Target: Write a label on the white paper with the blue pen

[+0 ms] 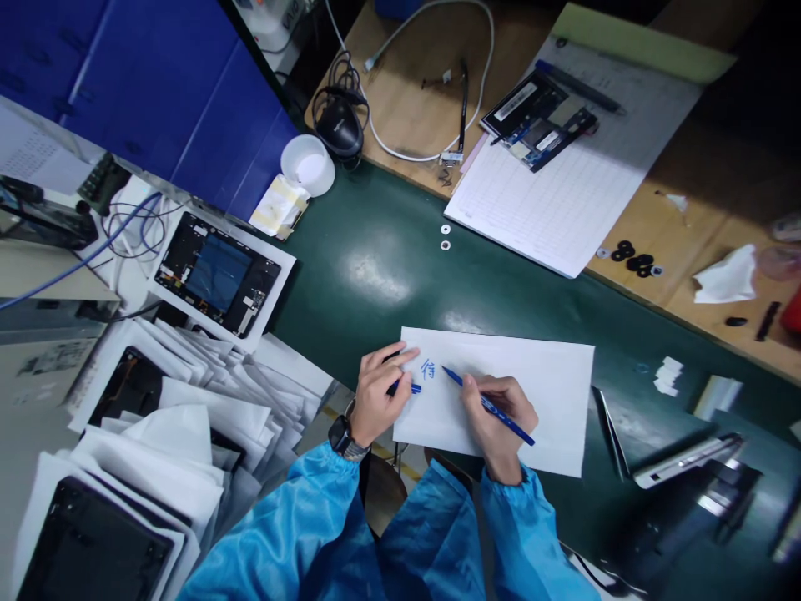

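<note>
A person in blue sleeves (281, 517) has a sheet of white paper (556, 401) at the near side of the green table (375, 284). The right hand (501, 409) has its grip closed round a blue pen (494, 409), thumb and fingers pinching the barrel. The bare tip points far and left; I cannot tell whether it touches the paper. Just left of it is a blue handwritten character (428, 369). The left hand (379, 392), a watch (340, 435) on its wrist, rests at the paper's left edge, its grip folded on a blue cap (416, 388) that pokes out past the thumb. Right of the paper lie tweezers (612, 434). Farther off are two washers (445, 237), and right of them some sheets (531, 217) carrying a board (551, 138) and a grey pen (581, 88). Over on the left, an opened tablet (219, 275) lies on a white base (271, 296), with wrapped panels (216, 409) crowded nearer.
</note>
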A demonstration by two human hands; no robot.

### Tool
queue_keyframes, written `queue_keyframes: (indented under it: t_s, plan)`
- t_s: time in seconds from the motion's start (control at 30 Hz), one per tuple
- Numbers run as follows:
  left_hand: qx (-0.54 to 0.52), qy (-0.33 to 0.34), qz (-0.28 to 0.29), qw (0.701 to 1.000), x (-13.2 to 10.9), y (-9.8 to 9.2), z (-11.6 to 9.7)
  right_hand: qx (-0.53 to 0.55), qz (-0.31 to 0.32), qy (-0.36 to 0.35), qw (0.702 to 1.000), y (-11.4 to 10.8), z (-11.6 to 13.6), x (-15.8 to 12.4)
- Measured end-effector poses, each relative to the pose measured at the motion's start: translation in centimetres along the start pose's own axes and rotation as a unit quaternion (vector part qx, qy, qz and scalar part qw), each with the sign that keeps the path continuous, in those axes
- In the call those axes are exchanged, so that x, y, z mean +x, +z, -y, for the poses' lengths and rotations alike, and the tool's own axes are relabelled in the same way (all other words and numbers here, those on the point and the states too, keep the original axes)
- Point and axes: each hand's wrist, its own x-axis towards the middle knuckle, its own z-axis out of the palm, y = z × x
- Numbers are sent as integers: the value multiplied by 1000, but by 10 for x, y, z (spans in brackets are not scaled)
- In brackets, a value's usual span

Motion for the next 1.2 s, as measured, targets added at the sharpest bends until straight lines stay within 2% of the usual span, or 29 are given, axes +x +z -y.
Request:
queue_keyframes:
  t_s: [0.63,0.83,1.0,1.2]
  plan:
    - [9,-1,-4,1000,0,0,0,-27,32,-65,997,2,-2,8]
    - [11,-1,-1,1000,0,0,0,-27,8,-54,998,2,-4,6]
    - [12,-3,1,1000,0,0,0,-35,24,-88,995,1,-4,7]
    - [8,-3,-4,1000,0,0,-1,-47,-29,-84,995,3,-4,5]
